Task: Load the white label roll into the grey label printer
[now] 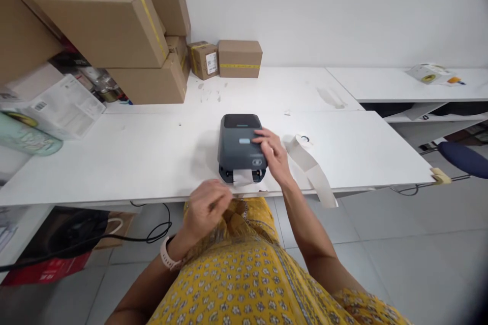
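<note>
A dark grey label printer stands near the front edge of the white table. Its lid looks slightly raised at the front, and a strip of white label paper sticks out below it. On the lid's right side lies my right hand, its fingers stretched over the top. My left hand hovers just in front of the table edge, left of the paper strip, curled into a loose fist; I see nothing in it. To the right of the printer, a label roll trails its loose strip over the table edge.
Cardboard boxes are stacked at the back left, with a smaller box by the wall. A pale green bottle lies at the far left. Black cable hangs below the table. A dark blue seat is at the right.
</note>
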Action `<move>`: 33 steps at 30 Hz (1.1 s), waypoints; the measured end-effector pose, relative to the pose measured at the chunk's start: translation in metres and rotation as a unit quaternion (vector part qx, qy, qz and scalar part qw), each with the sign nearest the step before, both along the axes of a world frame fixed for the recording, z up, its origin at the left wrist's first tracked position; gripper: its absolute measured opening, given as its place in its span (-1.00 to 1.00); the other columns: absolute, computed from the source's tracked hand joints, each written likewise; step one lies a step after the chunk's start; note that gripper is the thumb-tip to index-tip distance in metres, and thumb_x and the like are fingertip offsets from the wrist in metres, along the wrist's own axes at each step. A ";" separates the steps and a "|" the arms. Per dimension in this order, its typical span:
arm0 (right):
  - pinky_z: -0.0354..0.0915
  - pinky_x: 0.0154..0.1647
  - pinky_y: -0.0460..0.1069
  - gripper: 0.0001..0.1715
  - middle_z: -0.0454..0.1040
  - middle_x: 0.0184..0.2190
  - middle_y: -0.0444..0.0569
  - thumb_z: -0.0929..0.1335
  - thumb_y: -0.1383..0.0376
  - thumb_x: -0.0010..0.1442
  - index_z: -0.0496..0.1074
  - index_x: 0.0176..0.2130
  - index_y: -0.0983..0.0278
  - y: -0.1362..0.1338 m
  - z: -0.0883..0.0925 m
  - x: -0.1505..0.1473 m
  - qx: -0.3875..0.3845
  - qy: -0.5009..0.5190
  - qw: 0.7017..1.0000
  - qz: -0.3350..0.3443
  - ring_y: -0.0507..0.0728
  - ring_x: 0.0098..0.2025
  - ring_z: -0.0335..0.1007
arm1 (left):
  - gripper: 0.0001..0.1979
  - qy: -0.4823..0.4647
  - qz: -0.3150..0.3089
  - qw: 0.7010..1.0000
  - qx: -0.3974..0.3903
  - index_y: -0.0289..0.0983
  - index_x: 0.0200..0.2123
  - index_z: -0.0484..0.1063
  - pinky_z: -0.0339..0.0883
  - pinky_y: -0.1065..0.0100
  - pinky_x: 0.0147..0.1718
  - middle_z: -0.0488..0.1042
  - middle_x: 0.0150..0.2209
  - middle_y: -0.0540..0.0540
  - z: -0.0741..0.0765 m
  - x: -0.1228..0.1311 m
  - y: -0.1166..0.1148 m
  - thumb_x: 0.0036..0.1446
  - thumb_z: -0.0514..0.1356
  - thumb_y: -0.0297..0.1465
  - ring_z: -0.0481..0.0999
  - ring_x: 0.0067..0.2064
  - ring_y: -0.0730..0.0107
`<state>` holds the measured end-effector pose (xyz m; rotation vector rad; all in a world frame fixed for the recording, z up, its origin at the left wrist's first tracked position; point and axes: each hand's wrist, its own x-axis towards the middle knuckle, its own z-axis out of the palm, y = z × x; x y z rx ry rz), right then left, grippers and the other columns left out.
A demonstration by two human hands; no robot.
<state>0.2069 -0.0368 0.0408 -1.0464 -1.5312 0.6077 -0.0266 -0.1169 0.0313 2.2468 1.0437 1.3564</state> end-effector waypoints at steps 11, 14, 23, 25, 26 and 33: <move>0.12 0.43 0.26 0.25 0.12 0.44 0.04 0.51 -0.09 0.03 -0.09 0.45 0.10 -0.020 -0.047 -0.008 -0.324 0.234 0.915 0.057 0.29 0.43 0.10 | -0.13 -0.274 0.026 0.835 -0.476 -0.19 0.39 0.08 0.16 -0.03 0.33 0.18 0.40 -0.26 -0.029 0.026 0.072 0.11 0.30 -0.05 0.18 0.41 -0.09; 0.15 0.42 0.26 0.22 0.12 0.44 0.01 0.51 -0.07 0.03 -0.07 0.45 0.08 -0.020 -0.047 -0.008 -0.326 0.234 0.915 0.048 0.30 0.42 0.12 | -0.19 -0.285 -0.002 0.839 -0.464 -0.25 0.33 0.20 0.25 0.02 0.28 0.34 0.32 -0.25 -0.030 0.026 0.073 0.08 0.32 -0.09 0.32 0.33 -0.04; 0.17 0.40 0.28 0.20 0.15 0.42 0.04 0.46 -0.09 0.07 -0.12 0.46 0.10 -0.020 -0.053 -0.011 -0.303 0.218 0.927 0.037 0.32 0.39 0.17 | -0.42 -0.228 0.113 0.903 -0.346 -0.22 0.15 0.35 0.34 0.17 0.09 0.44 0.16 -0.23 -0.033 0.023 0.048 0.12 0.28 -0.10 0.42 0.17 0.14; 0.10 0.44 0.26 0.17 0.08 0.45 0.00 0.45 -0.11 0.09 -0.10 0.45 0.09 -0.021 -0.053 -0.013 -0.304 0.221 0.926 0.036 0.30 0.43 0.10 | -0.60 -0.221 0.212 0.908 -0.286 -0.21 -0.02 0.43 0.35 0.26 -0.05 0.50 -0.03 -0.15 -0.031 0.024 0.019 0.15 0.26 -0.13 0.46 -0.01 0.26; 0.07 0.46 0.25 0.17 0.05 0.46 -0.01 0.45 -0.11 0.09 -0.09 0.45 0.10 -0.022 -0.054 -0.013 -0.297 0.223 0.928 0.033 0.29 0.44 0.07 | -0.71 -0.218 0.207 0.902 -0.311 -0.22 -0.17 0.46 0.35 0.31 -0.18 0.50 -0.19 -0.09 -0.030 0.026 0.006 0.19 0.21 -0.13 0.46 -0.17 0.34; 0.01 0.49 0.17 0.11 0.01 0.48 0.01 0.45 -0.08 0.11 -0.02 0.43 0.17 -0.023 -0.058 -0.014 -0.272 0.228 0.935 0.022 0.24 0.47 -0.01 | -0.61 -0.299 -0.017 0.711 -0.636 -0.31 -0.41 0.51 0.02 0.44 -0.59 0.43 -0.51 -0.01 -0.020 0.061 -0.002 0.02 0.30 -0.06 0.28 -0.55 0.56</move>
